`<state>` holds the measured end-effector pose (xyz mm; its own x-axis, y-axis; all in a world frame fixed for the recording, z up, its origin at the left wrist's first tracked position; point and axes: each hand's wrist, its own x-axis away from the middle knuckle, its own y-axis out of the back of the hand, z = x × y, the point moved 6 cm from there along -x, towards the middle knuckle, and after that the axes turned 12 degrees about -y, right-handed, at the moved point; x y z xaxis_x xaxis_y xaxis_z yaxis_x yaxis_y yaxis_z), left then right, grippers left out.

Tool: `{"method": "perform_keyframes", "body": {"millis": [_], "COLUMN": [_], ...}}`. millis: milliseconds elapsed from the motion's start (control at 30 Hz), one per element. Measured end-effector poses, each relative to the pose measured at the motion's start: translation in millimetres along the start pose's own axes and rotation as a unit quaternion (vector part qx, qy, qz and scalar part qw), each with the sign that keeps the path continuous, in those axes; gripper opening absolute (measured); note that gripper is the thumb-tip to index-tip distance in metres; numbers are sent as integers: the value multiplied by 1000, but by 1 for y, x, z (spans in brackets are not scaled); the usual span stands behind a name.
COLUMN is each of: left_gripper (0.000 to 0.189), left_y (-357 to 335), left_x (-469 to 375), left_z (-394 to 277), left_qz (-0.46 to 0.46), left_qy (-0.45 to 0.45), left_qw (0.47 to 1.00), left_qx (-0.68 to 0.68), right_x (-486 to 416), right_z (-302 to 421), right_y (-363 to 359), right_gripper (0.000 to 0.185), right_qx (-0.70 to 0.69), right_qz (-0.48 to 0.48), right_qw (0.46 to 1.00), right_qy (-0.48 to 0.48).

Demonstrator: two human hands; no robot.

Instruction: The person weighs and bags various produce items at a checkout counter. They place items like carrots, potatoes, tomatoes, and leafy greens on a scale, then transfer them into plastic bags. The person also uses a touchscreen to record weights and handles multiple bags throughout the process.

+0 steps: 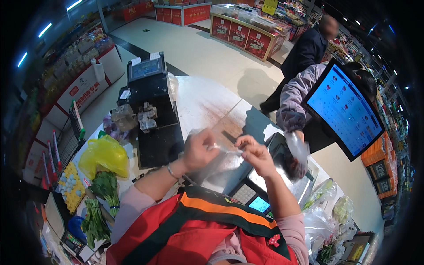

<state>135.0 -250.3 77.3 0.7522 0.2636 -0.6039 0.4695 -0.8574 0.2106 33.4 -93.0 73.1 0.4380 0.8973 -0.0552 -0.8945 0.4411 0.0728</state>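
Note:
Between my two hands, above the white counter, a thin clear plastic bag is stretched. My left hand, with a bracelet at the wrist, pinches one side of its upper edge; the fingers are blurred. On the other side, my right hand grips the edge between thumb and fingers. What the bag holds, if anything, cannot be made out. Just right of my right hand is a weighing scale with a metal pan, a keypad and a lit display. Over the pan, another person's hand holds a clear bag with dark contents.
A tilted touchscreen monitor stands at right, before a person in a padded sleeve. Bagged vegetables lie below it. Left are a black machine, a yellow bag, leafy greens and an egg tray.

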Motion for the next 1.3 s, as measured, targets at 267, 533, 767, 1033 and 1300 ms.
{"method": "perform_keyframes", "body": {"millis": [267, 533, 767, 1033, 1300], "left_gripper": [30, 20, 19, 33, 29], "left_y": [40, 73, -56, 67, 144], "left_x": [56, 81, 57, -40, -43], "left_z": [101, 173, 96, 36, 55], "left_qz": [-53, -242, 151, -60, 7], "left_qy": [92, 176, 80, 42, 250], "left_qw": [994, 954, 985, 977, 965], "left_qx": [-15, 28, 28, 200, 85], "right_x": [5, 17, -58, -61, -60], "right_z": [-83, -141, -46, -53, -74], "right_y": [-5, 31, -21, -27, -46], "right_gripper": [9, 11, 14, 28, 18], "right_qx": [139, 92, 188, -47, -59], "right_qz": [-42, -141, -72, -53, 19], "right_qw": [989, 979, 978, 997, 995], "right_qy": [-20, -115, 61, -6, -75]}}
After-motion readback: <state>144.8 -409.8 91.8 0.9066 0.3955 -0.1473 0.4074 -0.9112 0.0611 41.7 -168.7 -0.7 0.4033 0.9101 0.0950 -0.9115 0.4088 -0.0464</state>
